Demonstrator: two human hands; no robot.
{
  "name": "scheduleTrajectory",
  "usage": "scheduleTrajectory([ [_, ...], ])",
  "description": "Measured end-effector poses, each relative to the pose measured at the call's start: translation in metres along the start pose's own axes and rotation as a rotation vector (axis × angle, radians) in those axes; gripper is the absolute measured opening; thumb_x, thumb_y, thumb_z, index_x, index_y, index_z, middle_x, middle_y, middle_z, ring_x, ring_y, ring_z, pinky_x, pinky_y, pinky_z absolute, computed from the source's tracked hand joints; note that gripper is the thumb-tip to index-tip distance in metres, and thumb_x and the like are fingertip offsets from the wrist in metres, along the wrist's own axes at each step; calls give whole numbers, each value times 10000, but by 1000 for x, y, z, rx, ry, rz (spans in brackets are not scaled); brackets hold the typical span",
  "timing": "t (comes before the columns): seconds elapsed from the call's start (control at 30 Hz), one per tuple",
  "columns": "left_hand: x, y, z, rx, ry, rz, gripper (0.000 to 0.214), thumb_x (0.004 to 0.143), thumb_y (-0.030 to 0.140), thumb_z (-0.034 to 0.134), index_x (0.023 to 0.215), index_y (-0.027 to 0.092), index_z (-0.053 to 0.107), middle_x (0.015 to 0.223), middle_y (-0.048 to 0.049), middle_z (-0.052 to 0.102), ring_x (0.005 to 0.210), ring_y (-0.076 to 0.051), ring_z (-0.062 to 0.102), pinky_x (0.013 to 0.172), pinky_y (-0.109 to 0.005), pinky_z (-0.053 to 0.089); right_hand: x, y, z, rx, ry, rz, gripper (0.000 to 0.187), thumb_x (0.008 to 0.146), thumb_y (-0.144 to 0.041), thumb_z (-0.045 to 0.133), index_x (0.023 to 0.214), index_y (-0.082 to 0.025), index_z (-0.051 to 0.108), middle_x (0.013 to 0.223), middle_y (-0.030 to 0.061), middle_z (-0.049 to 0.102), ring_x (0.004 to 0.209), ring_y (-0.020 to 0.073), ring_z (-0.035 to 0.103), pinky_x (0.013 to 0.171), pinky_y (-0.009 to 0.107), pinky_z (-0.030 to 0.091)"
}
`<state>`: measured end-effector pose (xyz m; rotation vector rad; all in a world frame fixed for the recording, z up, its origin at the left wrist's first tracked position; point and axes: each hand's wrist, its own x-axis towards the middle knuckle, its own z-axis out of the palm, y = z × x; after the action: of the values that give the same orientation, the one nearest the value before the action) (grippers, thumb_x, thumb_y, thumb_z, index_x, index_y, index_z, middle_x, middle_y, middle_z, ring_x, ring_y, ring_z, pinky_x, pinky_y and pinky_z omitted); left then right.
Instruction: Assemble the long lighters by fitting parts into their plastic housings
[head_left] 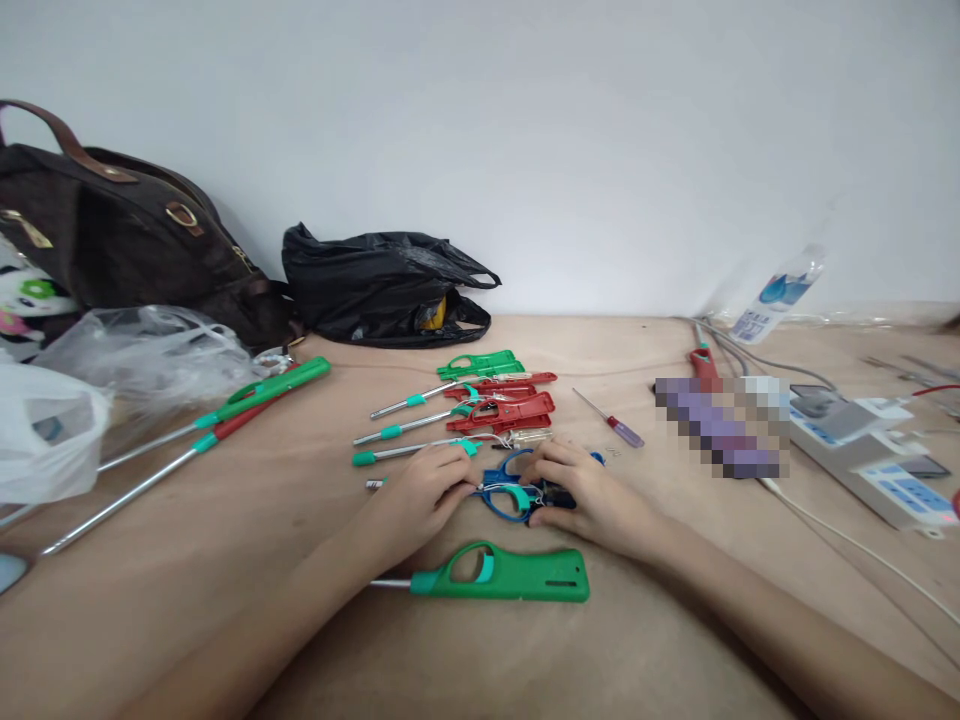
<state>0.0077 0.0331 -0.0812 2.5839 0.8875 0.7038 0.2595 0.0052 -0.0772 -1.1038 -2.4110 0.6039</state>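
Note:
Both my hands rest on the tan table around a blue lighter handle [504, 497] that lies opened up. My left hand [424, 492] pinches its left end, fingers curled. My right hand [589, 495] grips its right end, fingers closed over it. A whole green long-nosed lighter [501, 576] lies just in front of my hands. Behind them lie several red [504, 411] and green [480, 364] lighter shells with metal tubes. A small screwdriver [615, 423] with a purple handle lies to the right.
Two long lighters [225, 415], green and red, lie at left by clear plastic bags [142, 355]. A brown bag [112, 240] and a black plastic bag [382, 285] stand against the wall. A white power strip [862, 450], cables and a bottle [776, 295] are at right.

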Motion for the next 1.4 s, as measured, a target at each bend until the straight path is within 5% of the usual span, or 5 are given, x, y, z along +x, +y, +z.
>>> scheduleTrajectory([
  [1.07,1,6,-4,-6,-108,-59,179,892,106,456,802,174,594,880,-42,563,833,-178,553,751,-303,479,1,-1,-1,11,11,8,253,798,-183,736,1027,-193,630,1081,67,603,1077,235,531,918,401,471],
  [1.4,-1,6,-2,124,-99,34,185,910,108,432,824,170,584,887,-57,589,827,-182,568,722,-286,479,2,-1,-1,-18,16,5,273,798,-189,736,1047,-204,625,1100,70,611,1103,245,533,929,415,463],
])
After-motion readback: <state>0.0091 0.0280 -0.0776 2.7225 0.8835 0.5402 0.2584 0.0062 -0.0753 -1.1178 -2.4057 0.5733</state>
